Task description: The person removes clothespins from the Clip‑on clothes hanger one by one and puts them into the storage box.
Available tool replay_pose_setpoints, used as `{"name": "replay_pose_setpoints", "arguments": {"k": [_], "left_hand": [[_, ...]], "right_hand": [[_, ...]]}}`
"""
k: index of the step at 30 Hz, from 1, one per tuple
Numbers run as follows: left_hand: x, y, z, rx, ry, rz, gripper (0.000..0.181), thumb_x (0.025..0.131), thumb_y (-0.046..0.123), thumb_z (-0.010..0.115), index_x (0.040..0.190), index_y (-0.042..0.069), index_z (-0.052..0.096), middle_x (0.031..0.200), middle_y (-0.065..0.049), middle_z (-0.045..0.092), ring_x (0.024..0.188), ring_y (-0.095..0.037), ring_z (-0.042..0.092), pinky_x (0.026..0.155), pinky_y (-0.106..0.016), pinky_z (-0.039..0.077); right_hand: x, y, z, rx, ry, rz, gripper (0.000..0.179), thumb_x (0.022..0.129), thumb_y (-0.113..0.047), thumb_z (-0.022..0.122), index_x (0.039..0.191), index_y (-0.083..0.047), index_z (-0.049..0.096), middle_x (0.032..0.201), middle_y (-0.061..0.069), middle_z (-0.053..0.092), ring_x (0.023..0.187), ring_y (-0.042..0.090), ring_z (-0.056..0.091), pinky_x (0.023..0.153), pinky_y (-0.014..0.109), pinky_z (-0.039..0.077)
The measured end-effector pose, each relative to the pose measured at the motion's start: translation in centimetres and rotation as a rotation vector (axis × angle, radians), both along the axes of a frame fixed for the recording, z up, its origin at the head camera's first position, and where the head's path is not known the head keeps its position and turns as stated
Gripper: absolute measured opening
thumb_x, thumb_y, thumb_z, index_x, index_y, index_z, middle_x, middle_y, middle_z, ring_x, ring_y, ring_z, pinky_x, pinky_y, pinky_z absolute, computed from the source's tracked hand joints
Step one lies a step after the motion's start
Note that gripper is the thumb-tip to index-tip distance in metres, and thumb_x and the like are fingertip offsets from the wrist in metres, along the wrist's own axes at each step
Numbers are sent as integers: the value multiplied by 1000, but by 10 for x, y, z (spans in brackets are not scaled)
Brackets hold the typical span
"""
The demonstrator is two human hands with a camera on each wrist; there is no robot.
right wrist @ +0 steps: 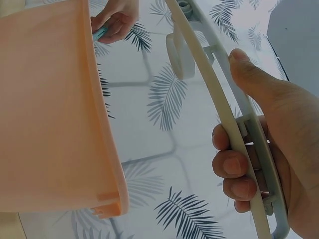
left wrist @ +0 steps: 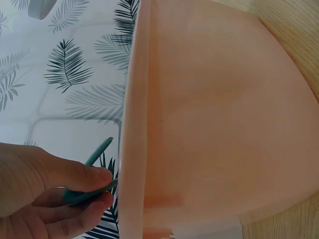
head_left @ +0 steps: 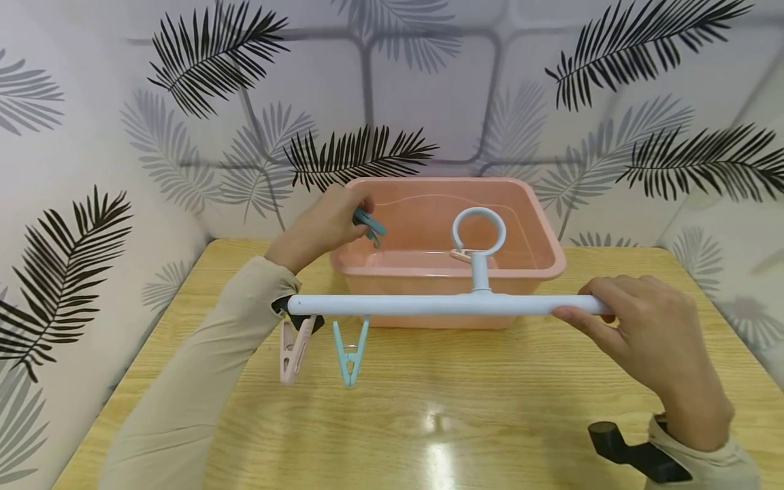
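Note:
My left hand (head_left: 331, 219) pinches a teal clothespin (head_left: 369, 222) between thumb and fingers, at the left rim of the pink basin (head_left: 429, 272). In the left wrist view the clothespin (left wrist: 89, 191) sits beside the basin's rim. My right hand (head_left: 655, 333) grips the right end of a pale blue clip hanger (head_left: 398, 304), fingers curled around its bar. The hanger is held level in front of the basin, its ring-shaped hook (head_left: 480, 211) upward. A pink clip (head_left: 292, 350) and a light blue clip (head_left: 350, 355) hang below its left part.
Behind the hanger the basin stands on a wood-grain table (head_left: 478, 395), close to a leaf-patterned backdrop (head_left: 429, 88). A small pinkish piece (head_left: 461, 256) shows behind the hook, mostly hidden. Black camera mounts sit on both wrists, the right one (head_left: 637, 454) jutting inward.

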State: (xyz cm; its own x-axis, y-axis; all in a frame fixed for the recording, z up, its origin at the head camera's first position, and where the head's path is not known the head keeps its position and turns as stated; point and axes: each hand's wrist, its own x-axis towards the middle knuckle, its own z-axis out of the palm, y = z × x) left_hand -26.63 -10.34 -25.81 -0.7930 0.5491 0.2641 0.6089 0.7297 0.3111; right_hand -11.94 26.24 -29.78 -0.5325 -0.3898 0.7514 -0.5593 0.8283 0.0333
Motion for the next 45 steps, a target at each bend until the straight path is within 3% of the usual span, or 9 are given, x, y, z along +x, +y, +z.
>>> {"name": "replay_pose_setpoints", "arguments": {"k": [8,17,23,28,34,39,42,45], "left_hand": [[2,-3,-2,72,35,-81,26,77,-17,52,101,-9,58,96,-23,65,90,-34,65,77,-38,53],[14,-14,4,40,67,-79,17,80,-11,57,96,-7,59,93,-22,66,85,-33,68,77,-39,55],[31,-26,13,46,94,-43,10,87,-5,58,95,-7,62,90,-20,67,81,-30,67,75,-40,54],[57,-37,25,91,157,-48,8,90,-2,57,95,-4,64,88,-16,67,78,-27,65,73,-39,53],[110,-43,36,125,241,-12,7,92,3,58,95,2,65,83,-6,66,73,-16,64,67,-33,52],[150,-37,30,174,276,5,7,91,2,61,94,2,67,79,-4,66,67,-10,61,61,-29,52],[165,-35,23,184,369,48,5,87,0,65,92,1,66,83,-7,64,73,-17,61,64,-32,52],[175,-34,16,197,503,83,7,83,-1,68,90,-1,66,85,-10,63,78,-22,60,64,-33,51]], "right_hand": [[2,-2,2,6,17,-2,68,92,-69,34,70,-11,60,56,-10,41,48,7,32,43,30,27],[2,-4,2,-2,25,-2,69,91,-70,34,70,-10,61,55,-9,42,48,7,33,43,29,27],[0,-7,0,-2,32,4,69,91,-70,34,70,-10,61,56,-9,42,48,9,33,42,29,26],[-2,-10,-2,-5,32,8,69,90,-70,35,69,-10,61,55,-8,43,47,9,33,42,29,26],[-4,-13,-4,-20,67,-4,68,91,-70,38,69,-9,61,55,-6,42,46,10,32,42,29,25],[-6,-14,-5,-53,100,-1,66,91,-68,41,69,-9,60,55,-5,41,46,12,32,42,31,24],[-7,-15,-5,-52,115,12,65,91,-67,43,69,-9,60,55,-5,43,46,13,33,43,31,25],[-8,-16,-6,-44,123,16,64,91,-67,43,69,-9,60,55,-4,43,46,12,33,43,30,25]]}}
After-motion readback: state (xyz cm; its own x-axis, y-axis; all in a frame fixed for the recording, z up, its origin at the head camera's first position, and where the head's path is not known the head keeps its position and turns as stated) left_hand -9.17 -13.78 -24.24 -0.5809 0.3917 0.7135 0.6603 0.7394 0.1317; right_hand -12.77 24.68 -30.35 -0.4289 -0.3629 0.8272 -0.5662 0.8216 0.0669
